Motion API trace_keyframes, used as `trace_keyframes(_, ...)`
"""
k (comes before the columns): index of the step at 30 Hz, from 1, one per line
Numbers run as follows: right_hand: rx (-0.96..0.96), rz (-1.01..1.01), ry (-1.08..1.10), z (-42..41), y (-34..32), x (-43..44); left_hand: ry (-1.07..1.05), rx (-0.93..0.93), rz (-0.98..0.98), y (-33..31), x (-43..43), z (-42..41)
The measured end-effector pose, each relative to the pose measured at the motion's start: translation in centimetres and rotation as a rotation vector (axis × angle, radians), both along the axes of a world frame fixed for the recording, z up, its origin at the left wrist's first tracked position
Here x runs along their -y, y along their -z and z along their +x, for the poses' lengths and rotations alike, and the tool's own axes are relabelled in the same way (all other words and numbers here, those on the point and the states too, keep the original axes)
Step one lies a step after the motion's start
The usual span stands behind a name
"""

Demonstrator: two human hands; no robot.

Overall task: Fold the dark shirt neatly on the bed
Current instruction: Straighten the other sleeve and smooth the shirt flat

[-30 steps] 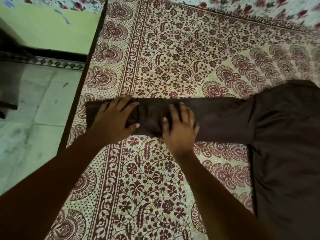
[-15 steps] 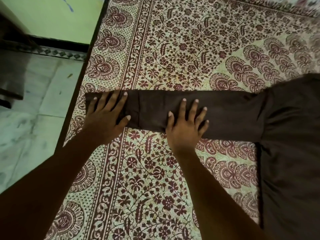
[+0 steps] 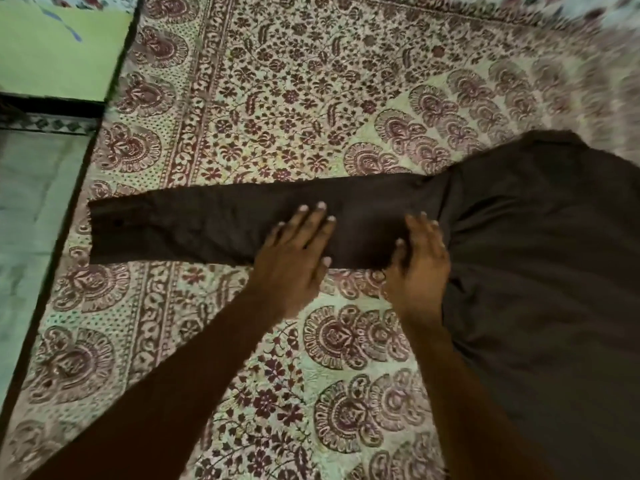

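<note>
The dark shirt [image 3: 540, 258] lies flat on the bed, its body at the right and one long sleeve [image 3: 207, 226] stretched left toward the bed's edge. My left hand [image 3: 294, 258] presses flat on the middle of the sleeve, fingers straight and spread. My right hand [image 3: 419, 268] rests flat where the sleeve meets the shirt's body, near the armpit seam, fingers straight. The cuff end of the sleeve lies uncovered at the left. The shirt's right side runs out of view.
The bed is covered by a cream sheet [image 3: 311, 98] printed with maroon flowers. Its dark left edge [image 3: 69, 216] drops to a pale tiled floor [image 3: 31, 202]. A green wall [image 3: 59, 53] stands beyond the floor.
Both hands have slid to the right along the sleeve, from the cuff end and middle to the middle and the shoulder seam. The cuff is now uncovered.
</note>
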State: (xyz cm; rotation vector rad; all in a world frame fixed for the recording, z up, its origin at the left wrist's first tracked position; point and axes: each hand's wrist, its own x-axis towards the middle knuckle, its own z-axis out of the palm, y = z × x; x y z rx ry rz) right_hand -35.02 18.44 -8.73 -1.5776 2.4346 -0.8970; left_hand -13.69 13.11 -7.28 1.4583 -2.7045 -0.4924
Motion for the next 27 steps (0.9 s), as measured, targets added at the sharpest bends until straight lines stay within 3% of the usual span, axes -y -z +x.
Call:
trace_keyframes(4, -0.122, 0.287, 0.145, -10.0, 0.3, -2.9, 0.139, -0.061, 0.023, 1.1, -0.6, -10.2)
trace_keyframes(7, -0.182, 0.438, -0.058, -13.2, 1.0, -3.8, 0.06, 0.026, 0.062, 2.2, 0.1, -13.7)
trace_keyframes(10, -0.269, 0.358, -0.239, -15.6, 1.5, -5.1, -0.127, 0.147, 0.007, 2.2, 0.0, -15.2)
trace_keyframes(12, -0.284, 0.271, -0.241, -17.1, 1.4, -5.0, -0.271, 0.179, -0.003, 1.4, -0.3, -16.7)
trace_keyframes(16, -0.225, 0.31, -0.126, -19.6, 2.5, -4.7, -0.427, 0.011, -0.1, -0.3, 1.4, -22.3)
trace_keyframes(19, -0.249, 0.293, -0.141, -19.9, 3.6, -5.5, -0.45, -0.169, 0.005, -1.1, 5.6, -26.8)
trace_keyframes(25, -0.236, 0.288, -0.121, -20.1, 3.7, -5.3, -0.44, -0.175, 0.341, -1.8, 13.2, -31.5)
trace_keyframes(27, -0.233, 0.289, -0.121, -20.0, 3.7, -5.4, -0.408, -0.182, 0.29, -1.3, 14.5, -31.7)
